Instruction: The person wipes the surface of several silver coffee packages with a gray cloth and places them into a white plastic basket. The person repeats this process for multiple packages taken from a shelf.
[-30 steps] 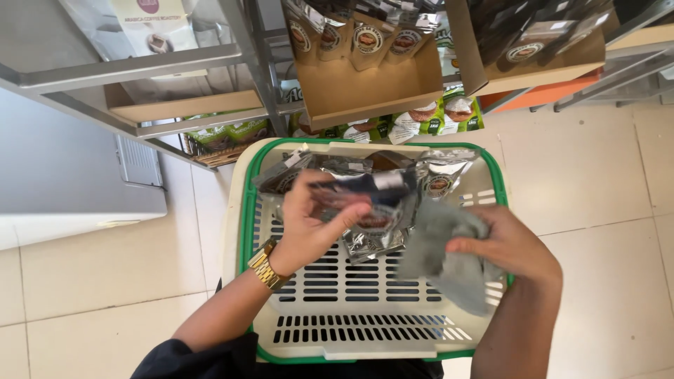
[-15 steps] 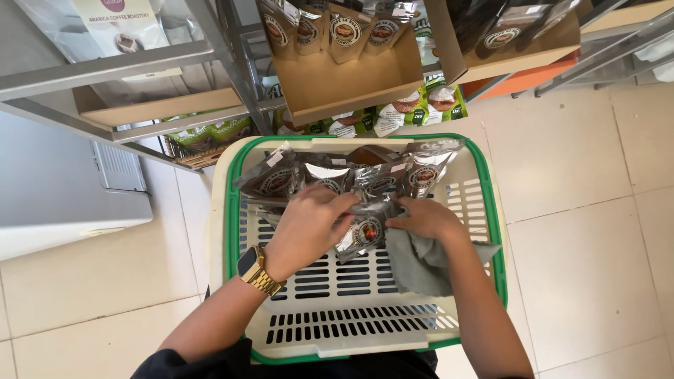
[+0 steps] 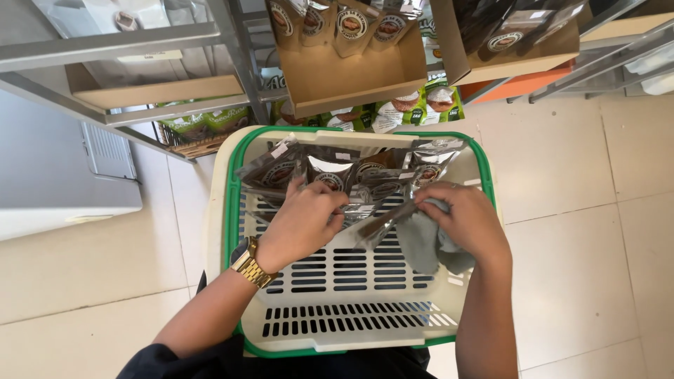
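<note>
Silver foil pouches [image 3: 351, 179] lie heaped at the far end of the cream and green slatted basket [image 3: 351, 309], and your left hand [image 3: 302, 224] now curls narrowly over the left of that heap, fingers on one pouch. Your right hand [image 3: 467, 217] pinches a pouch edge while keeping the grey cloth [image 3: 432, 245] bunched beneath it. Compared with a second ago, the left hand no longer lifts a pouch up; both hands have dropped close together onto the pile, so the sorting goes on inside the basket.
</note>
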